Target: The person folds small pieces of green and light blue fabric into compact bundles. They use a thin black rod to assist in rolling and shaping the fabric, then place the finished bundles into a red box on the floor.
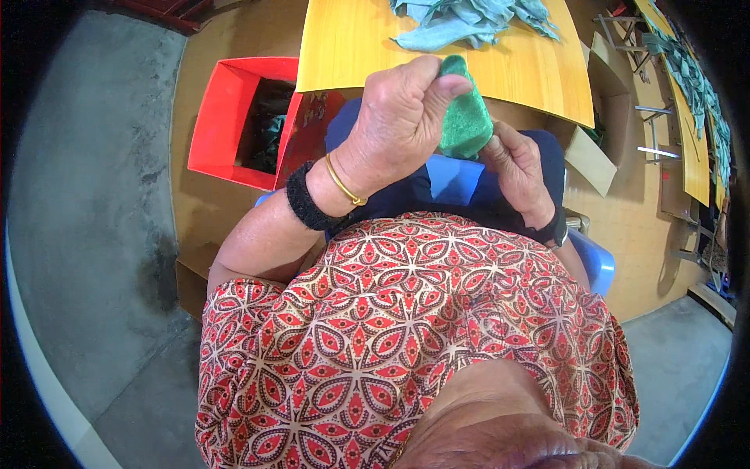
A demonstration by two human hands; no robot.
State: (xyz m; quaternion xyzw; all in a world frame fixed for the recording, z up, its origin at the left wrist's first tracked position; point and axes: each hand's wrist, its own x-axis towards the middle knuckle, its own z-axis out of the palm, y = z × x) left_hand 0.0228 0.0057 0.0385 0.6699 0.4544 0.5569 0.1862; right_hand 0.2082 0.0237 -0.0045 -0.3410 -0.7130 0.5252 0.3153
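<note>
Between my hands, in front of the table's near edge, is a small bright green piece of fuzzy fabric [466, 125] with a rounded top end. My left hand [402, 109] is closed on its upper left part, with the thumb pressed against the fabric. My right hand [519, 168] grips the lower right edge between thumb and fingers, which are partly hidden. Beyond them, a loose heap of blue-green cloth pieces [476, 23] lies on the yellow wood-grain table [351, 51].
Left of the table stands an open red box [215, 117] with dark and green pieces inside. An open cardboard box [594, 160] sits below the table's right side. Farther right, another yellow table [691, 148] carries more blue-green cloth. A blue seat [598, 262] is under me.
</note>
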